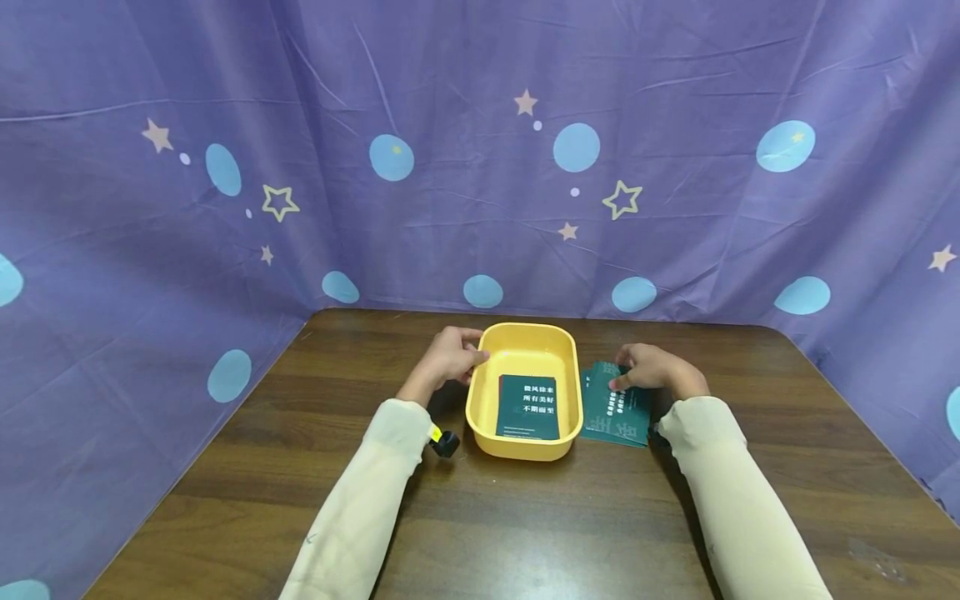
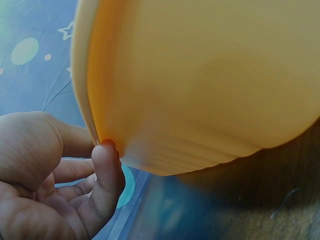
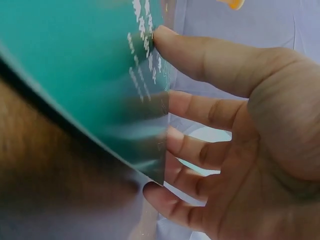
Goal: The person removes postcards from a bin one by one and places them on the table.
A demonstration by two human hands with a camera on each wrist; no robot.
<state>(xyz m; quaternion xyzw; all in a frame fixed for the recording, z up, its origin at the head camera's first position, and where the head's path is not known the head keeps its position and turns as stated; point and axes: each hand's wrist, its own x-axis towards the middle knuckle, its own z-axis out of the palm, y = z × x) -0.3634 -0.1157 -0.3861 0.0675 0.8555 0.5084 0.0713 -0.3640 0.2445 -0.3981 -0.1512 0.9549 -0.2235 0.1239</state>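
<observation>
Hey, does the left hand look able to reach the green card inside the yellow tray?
Probably yes: the yellow tray is open above the green card, though the left hand would likely need to release that tray first.

Yellow tray (image 1: 525, 450) stands between hands (image 1: 451, 354) (image 1: 651, 367) — seemingly passable above.

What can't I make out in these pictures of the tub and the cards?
Head view: the small print on the top card in the yellow tub; too small.
Head view: what lies under that card, which covers it.
Head view: how many green cards the right hand holds; they overlap.
Left wrist view: much of the tub, cut off by the top and right edges.
Right wrist view: the white lettering; blurred and steeply angled.
</observation>
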